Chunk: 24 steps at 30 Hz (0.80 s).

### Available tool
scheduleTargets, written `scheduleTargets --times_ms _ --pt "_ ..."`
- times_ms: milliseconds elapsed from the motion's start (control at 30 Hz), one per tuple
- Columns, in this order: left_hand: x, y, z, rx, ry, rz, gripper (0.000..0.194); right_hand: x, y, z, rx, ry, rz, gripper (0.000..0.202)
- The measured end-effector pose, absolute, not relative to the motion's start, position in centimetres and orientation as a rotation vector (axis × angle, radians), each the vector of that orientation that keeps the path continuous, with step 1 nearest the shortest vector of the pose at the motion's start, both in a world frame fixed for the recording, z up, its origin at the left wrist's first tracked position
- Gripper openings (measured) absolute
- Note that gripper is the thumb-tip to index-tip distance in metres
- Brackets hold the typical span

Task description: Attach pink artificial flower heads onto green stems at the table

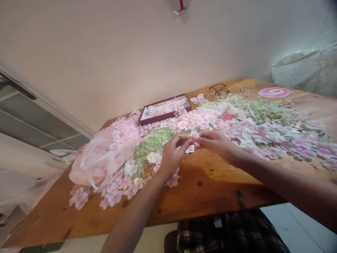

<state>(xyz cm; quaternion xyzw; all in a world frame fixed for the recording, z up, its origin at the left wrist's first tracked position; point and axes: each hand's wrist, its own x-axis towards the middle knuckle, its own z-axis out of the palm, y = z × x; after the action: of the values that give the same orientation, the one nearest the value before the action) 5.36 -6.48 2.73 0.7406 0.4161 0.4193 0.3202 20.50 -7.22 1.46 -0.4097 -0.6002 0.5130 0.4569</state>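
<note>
Both my hands meet above the wooden table [184, 196], near its middle. Between the fingertips of my right hand [214, 142] is a pink flower [195, 135], small and partly covered by the fingers. My left hand [175, 151] is pinched closed right beside it, its fingertips close to the same flower; what they hold is too small to make out. Behind the hands lies a wide spread of pale pink fabric flowers [207, 119]. Just left of my left hand is a heap of small green pieces [157, 140].
A dark red tray [164, 117] with flowers stands near the wall. Glasses [219, 92] and a round pink sign [274, 92] lie at the back right, near green stems [268, 110]. A translucent plastic bag [97, 161] rests at the left, and a white sack [305, 70] stands beyond the table.
</note>
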Motion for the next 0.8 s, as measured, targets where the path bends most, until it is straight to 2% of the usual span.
scheduleTargets --times_ms 133,233,400,500,667,800 --pt "5.2 -5.4 2.1 1.782 1.005 1.035 0.017 21.1 -6.1 1.1 -0.949 -1.223 1.388 0.029" --pt "5.0 -5.2 1.9 1.814 0.972 0.944 0.013 22.3 -5.2 1.3 -0.987 -1.057 1.293 0.032" --pt "5.3 -6.3 1.6 2.302 0.898 0.451 0.012 23.4 -4.2 1.2 -1.196 -1.01 1.108 0.026" --pt "5.6 -6.8 1.1 2.717 0.894 0.297 0.017 23.5 -4.0 0.9 -1.264 -1.1 1.045 0.026" --pt "5.2 -6.3 1.2 2.927 0.867 0.227 0.026 23.5 -3.7 0.4 -1.328 -1.296 0.885 0.024" --pt "4.1 -4.6 1.6 2.75 1.189 0.403 0.032 23.6 -3.4 -0.1 -1.274 -1.33 0.853 0.022"
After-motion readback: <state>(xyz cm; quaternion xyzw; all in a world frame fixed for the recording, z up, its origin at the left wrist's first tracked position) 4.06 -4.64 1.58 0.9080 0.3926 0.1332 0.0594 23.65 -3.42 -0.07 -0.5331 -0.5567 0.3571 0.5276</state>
